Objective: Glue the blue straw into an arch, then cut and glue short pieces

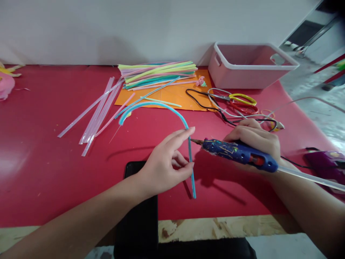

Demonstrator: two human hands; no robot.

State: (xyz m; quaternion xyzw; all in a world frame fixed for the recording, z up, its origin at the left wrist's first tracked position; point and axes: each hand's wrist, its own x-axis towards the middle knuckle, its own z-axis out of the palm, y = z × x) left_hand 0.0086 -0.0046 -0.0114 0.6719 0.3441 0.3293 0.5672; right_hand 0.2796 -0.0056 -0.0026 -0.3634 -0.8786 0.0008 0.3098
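My left hand [168, 162] pinches a blue pipe cleaner [164, 107] between thumb and fingers. The pipe cleaner arches over to the left at its top, and its straight lower part hangs down past my thumb. My right hand [254, 140] is wrapped round a dark blue glue gun [229, 151] marked with dried smears. The gun's nozzle points left and meets or nearly meets the straight part of the pipe cleaner, just below my left index finger. A clear glue stick [309, 177] sticks out of the gun's back end.
Coloured pipe cleaners [159, 73] lie on an orange sheet [161, 97]. Glue sticks [99, 111] are to the left, scissors [242, 102] and cables to the right. A pink bin [250, 73] stands behind. A black phone-like object [137, 216] lies under my left wrist on the red table [54, 172].
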